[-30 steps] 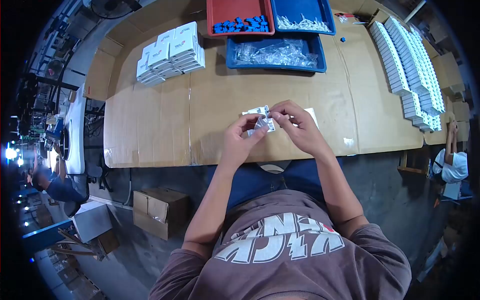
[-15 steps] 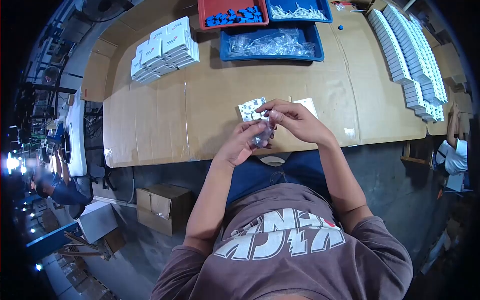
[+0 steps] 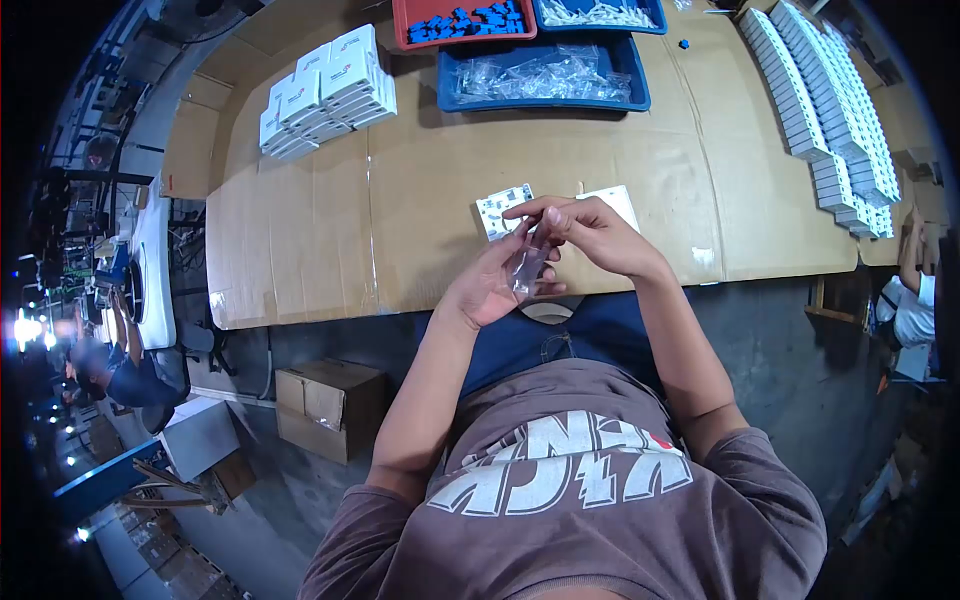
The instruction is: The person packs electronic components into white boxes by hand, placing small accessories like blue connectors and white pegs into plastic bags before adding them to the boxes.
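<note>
Head view: over the last second, both hands have come nearer the table's front edge and off the white printed piece, so more of its face shows now, just beyond the fingers on the table. The clear bag has turned from a crumpled bundle into a longer, hanging shape in front of the left palm; by my judgement, the work at this moment centres on the bag rather than on the printed piece. The left hand is curled loosely around the bag, with its lower fingers spread behind it. The right hand has its fingertips gathered at the bag's upper end, touching or nearly touching the left fingertips; I cannot tell whether they pinch the plastic. A plain white box lies partly hidden just beyond the right hand. As for edges, the front edge runs close under the left hand, with the person's lap below it. Cardboard surface stretches leftward to the stacked white boxes and rightward to the long rows of white boxes. Ahead, well apart from the hands, the lower blue tray bounds the reach, with the red tray and the upper blue tray behind it.
</note>
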Action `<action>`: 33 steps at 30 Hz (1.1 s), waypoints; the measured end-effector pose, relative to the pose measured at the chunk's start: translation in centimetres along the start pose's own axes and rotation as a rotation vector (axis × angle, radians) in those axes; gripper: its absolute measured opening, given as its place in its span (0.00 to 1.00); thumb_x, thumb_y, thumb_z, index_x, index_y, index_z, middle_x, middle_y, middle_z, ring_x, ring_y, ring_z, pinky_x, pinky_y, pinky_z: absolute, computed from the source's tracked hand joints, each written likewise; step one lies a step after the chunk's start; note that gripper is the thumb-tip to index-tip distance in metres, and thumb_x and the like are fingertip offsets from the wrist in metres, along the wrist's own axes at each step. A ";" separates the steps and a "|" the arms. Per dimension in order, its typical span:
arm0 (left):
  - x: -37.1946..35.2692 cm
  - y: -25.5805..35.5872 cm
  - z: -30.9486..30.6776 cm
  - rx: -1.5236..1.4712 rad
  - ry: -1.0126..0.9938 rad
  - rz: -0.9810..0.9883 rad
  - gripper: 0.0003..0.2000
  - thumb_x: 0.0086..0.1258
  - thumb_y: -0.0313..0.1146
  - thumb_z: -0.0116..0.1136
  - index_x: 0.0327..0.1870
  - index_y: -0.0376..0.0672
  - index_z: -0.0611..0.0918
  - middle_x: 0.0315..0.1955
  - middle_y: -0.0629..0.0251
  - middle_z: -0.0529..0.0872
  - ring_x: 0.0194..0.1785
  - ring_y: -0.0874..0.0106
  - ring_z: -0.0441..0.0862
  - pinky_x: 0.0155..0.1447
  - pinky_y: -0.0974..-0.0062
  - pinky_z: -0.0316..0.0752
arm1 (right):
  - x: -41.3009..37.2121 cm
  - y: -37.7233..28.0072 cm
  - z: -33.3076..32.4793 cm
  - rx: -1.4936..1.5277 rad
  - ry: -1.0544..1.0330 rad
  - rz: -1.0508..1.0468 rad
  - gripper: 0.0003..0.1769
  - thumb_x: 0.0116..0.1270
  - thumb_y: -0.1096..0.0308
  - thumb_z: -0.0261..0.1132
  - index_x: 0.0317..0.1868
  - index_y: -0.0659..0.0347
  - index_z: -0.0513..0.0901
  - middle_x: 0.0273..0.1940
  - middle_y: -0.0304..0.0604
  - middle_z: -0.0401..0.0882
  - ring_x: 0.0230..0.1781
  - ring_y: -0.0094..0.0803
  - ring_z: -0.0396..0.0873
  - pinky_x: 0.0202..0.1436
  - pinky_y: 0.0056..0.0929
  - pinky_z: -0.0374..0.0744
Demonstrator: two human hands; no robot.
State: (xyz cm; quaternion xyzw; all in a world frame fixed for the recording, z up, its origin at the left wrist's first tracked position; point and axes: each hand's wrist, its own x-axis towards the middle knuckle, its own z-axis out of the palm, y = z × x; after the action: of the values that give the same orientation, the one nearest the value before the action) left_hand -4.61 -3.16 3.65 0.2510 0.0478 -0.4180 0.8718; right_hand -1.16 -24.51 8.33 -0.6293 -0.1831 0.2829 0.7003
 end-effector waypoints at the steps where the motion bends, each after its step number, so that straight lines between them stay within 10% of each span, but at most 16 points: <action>1: 0.0 -0.1 -0.1 -0.006 0.005 0.000 0.22 0.84 0.53 0.50 0.64 0.45 0.78 0.47 0.63 0.85 0.45 0.68 0.87 0.62 0.51 0.84 | 0.0 -0.1 0.0 -0.008 -0.004 0.016 0.26 0.85 0.50 0.55 0.58 0.64 0.87 0.50 0.43 0.88 0.51 0.26 0.83 0.55 0.28 0.80; 6: 0.2 -0.4 -0.7 0.063 0.037 0.023 0.23 0.82 0.51 0.54 0.65 0.44 0.77 0.47 0.65 0.86 0.46 0.69 0.87 0.62 0.52 0.85 | 0.5 0.9 -0.3 -0.202 -0.142 -0.078 0.32 0.81 0.44 0.56 0.52 0.69 0.89 0.65 0.50 0.83 0.58 0.37 0.83 0.65 0.38 0.79; 9: 0.1 -0.2 -0.4 0.088 0.060 0.012 0.24 0.82 0.52 0.54 0.65 0.43 0.77 0.47 0.64 0.86 0.46 0.69 0.87 0.62 0.51 0.85 | 0.9 0.7 -0.4 -0.263 -0.186 -0.099 0.32 0.81 0.43 0.55 0.52 0.68 0.89 0.64 0.49 0.84 0.56 0.37 0.84 0.63 0.38 0.80; 12: 0.3 -0.2 -0.5 0.088 0.020 0.010 0.24 0.82 0.53 0.53 0.65 0.43 0.76 0.47 0.62 0.86 0.45 0.69 0.88 0.61 0.51 0.85 | 1.0 -0.9 0.1 -0.180 -0.103 0.028 0.36 0.85 0.48 0.52 0.32 0.73 0.89 0.48 0.55 0.89 0.59 0.41 0.83 0.63 0.37 0.78; 20: 0.4 0.4 0.4 0.016 -0.021 -0.032 0.23 0.84 0.53 0.48 0.66 0.45 0.76 0.49 0.59 0.86 0.44 0.69 0.88 0.58 0.53 0.86 | 1.6 0.7 -1.7 -0.200 -0.118 0.023 0.37 0.81 0.39 0.52 0.50 0.68 0.89 0.62 0.45 0.86 0.39 0.22 0.84 0.37 0.25 0.80; 25: 0.7 0.2 0.2 0.056 0.068 -0.024 0.22 0.85 0.52 0.48 0.65 0.44 0.76 0.48 0.59 0.87 0.44 0.69 0.88 0.58 0.53 0.87 | 1.4 -0.3 -1.2 -0.177 -0.068 0.035 0.39 0.84 0.43 0.52 0.28 0.70 0.88 0.42 0.51 0.89 0.56 0.37 0.83 0.51 0.34 0.81; 33: 1.1 0.1 -0.1 0.101 0.103 -0.005 0.23 0.83 0.53 0.51 0.64 0.44 0.77 0.48 0.59 0.88 0.43 0.69 0.88 0.57 0.55 0.87 | 1.9 2.3 -1.6 -0.208 -0.199 0.080 0.37 0.83 0.39 0.51 0.49 0.71 0.88 0.40 0.45 0.89 0.38 0.29 0.84 0.47 0.33 0.83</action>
State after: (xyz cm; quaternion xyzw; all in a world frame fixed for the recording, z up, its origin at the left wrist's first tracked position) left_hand -3.84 -3.79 3.27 0.3158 0.0717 -0.4084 0.8534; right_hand 0.92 -24.44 5.69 -0.6741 -0.2549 0.3510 0.5979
